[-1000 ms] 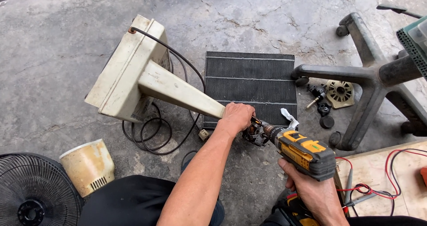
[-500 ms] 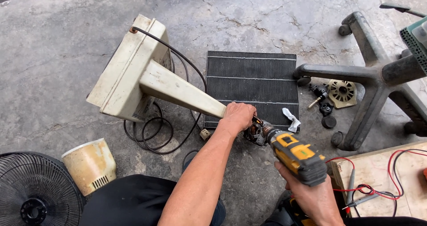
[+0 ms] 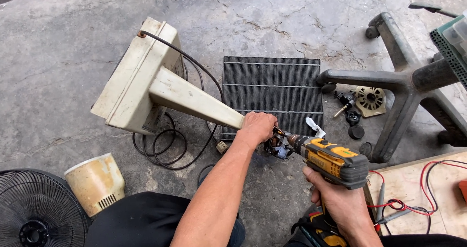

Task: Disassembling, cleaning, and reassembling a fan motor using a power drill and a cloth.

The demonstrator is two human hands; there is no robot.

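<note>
Head view: right grip around drill, seemingly tight.

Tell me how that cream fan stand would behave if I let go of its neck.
The cream fan stand lies tipped on its base edge, steadied by the left hand, so it would probably drop or roll aside. The hard plastic looks stiff. The black cord coiled beneath is floppy and might drag along.
</note>
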